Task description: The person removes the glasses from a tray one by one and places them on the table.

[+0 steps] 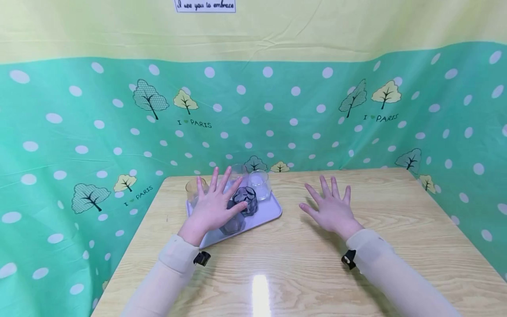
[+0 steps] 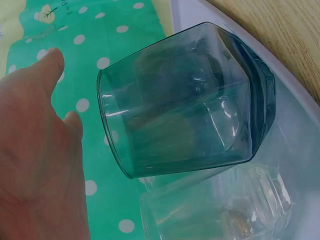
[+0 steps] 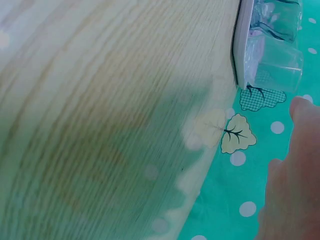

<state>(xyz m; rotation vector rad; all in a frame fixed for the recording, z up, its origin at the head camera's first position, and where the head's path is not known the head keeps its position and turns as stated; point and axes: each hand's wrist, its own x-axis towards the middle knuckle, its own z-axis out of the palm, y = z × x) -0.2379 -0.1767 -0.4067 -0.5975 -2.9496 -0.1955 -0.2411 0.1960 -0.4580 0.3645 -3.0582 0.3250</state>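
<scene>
In the head view my left hand (image 1: 211, 211) hovers over a pale tray (image 1: 271, 213), fingers spread, holding nothing. Several drinking glasses stand on the tray. A dark grey patterned glass (image 1: 247, 202) and a smoky glass (image 1: 234, 225) are near the thumb; an amber glass (image 1: 192, 190) is partly covered by the fingers. Clear glass (image 1: 260, 187) stands at the back right. The left wrist view shows a bluish glass with an angular base (image 2: 185, 105) apart from the hand (image 2: 40, 150). My right hand (image 1: 332, 211) hangs over bare wood right of the tray, fingers spread.
The wooden table (image 1: 301, 273) reaches back to a green dotted curtain (image 1: 277, 114), which also hangs at both sides. The tray's raised rim (image 3: 242, 45) shows in the right wrist view beside another view of the clear glass (image 3: 277, 62).
</scene>
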